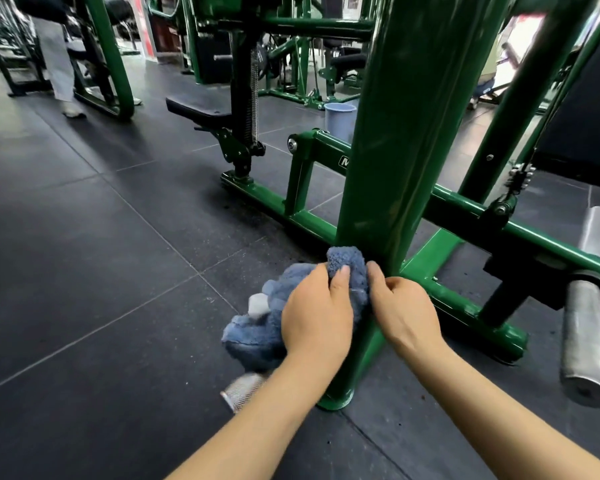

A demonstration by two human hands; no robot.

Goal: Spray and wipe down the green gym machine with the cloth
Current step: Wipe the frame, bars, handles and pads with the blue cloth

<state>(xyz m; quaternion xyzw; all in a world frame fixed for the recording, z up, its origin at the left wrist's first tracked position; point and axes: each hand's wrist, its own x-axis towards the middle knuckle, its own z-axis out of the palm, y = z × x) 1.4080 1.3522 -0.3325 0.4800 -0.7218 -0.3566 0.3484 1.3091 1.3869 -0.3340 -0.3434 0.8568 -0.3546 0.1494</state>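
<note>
down low, my left hand [317, 311] held the blue cloth [278, 306], bunched, fingers curled over its top fold and pressing it against the foot of the thick green upright [409, 140] of the gym machine. my right hand [400, 308] sat just beside it, thumb and curled fingers pinching the cloth's edge where it met the post. something pale and something metal and ridged [241, 389] showed under the cloth and my left wrist; perhaps the spray bottle, but i could not tell. i judged the step to be wiping the base of the post, and to do it well i thought the cloth should be spread flatter, wrapped partly round the tube and drawn in long passes, then worked into the joint where the post met the floor rail [465, 306], since dark specks lay on the floor there. the paint was glossy and would show streaks, so a clean fold seemed wise. the floor [84, 271] was dark rubber tile with pale seams. a steel peg [584, 344] stuck out from the frame on my right, near enough to knock an elbow. a blue bucket [338, 121] stood beyond the post, more green machines filled the room, and another person [54, 53] stood far off at the left.
</note>
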